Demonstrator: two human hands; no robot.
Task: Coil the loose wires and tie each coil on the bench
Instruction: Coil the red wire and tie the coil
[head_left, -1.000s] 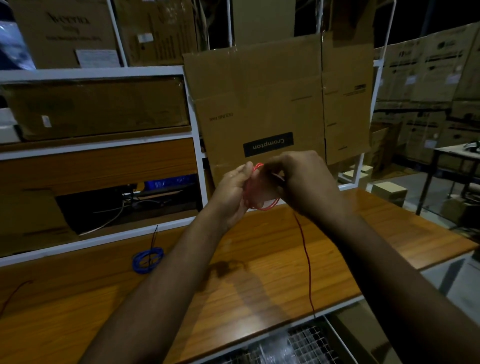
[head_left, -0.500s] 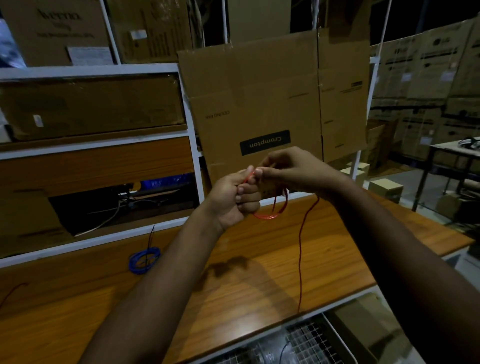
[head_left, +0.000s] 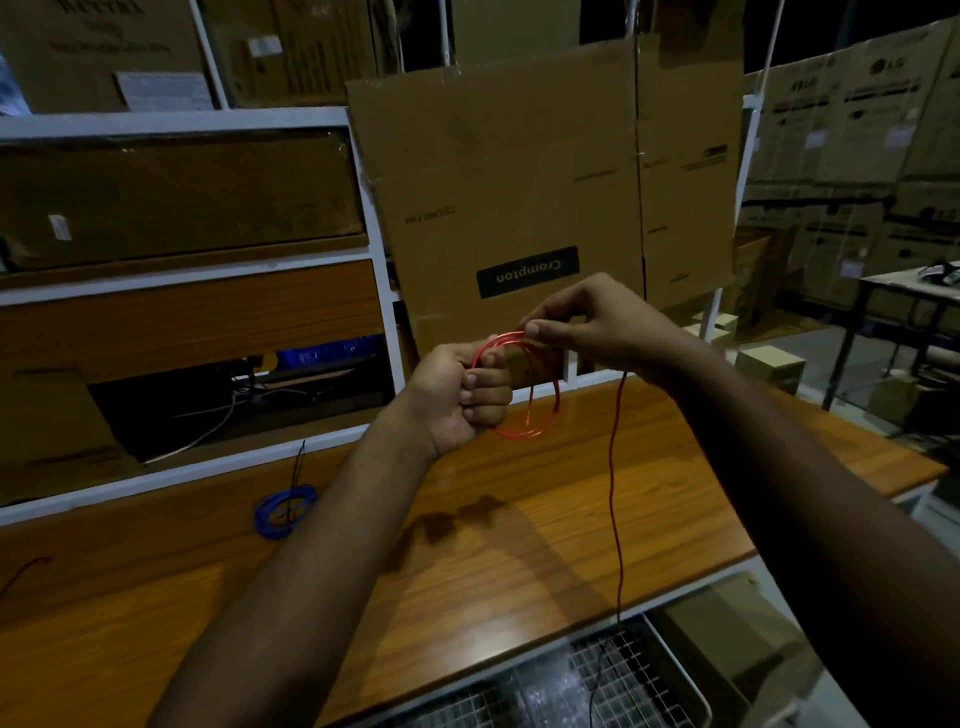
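I hold a red wire coil in the air above the wooden bench. My left hand grips the coil's left side in a fist. At the top of the loop, my right hand pinches the wire between thumb and fingers. The loose red tail hangs from under my right hand down past the bench's front edge. A tied blue coil lies on the bench at the left, with a black tie sticking up from it.
A hanging Crompton cardboard sheet is right behind my hands. White shelving with boxes stands at the left. A wire-mesh tray sits below the bench's front edge. A dark red wire end lies at far left. Stacked cartons fill the right.
My hands have drawn apart. The right hand moved up and right along the wire, so the red loop now shows wider between them. The tail shifted right.
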